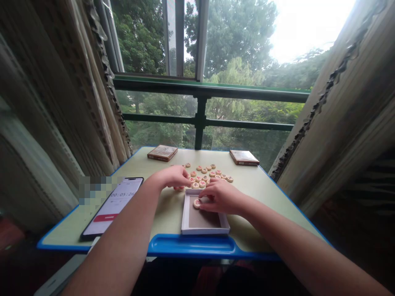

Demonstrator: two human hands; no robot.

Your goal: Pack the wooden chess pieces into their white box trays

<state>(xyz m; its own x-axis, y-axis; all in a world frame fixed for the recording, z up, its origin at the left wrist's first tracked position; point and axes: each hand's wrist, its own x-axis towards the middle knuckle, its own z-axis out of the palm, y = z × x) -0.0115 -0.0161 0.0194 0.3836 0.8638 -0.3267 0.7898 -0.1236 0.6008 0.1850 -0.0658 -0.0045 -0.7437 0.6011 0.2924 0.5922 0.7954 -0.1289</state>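
Note:
My right hand (220,198) reaches over an open white box (205,231), its fingers closed on a round wooden piece with a red character (197,203) inside the box. My left hand (174,176) is just beyond the box's left back corner, fingers curled down at the edge of a group of round pieces (202,183). A piece partly shows under the left fingers; whether they grip it is hard to tell. Several more pieces with red or dark characters lie scattered on the pale table behind the box.
A phone (114,205) showing a timer lies at the table's left. Two flat brown boxes, one back left (162,152) and one back right (244,157), lie near the far edge. The blue rim has a molded tray (193,244) in front. Curtains and a window stand beyond.

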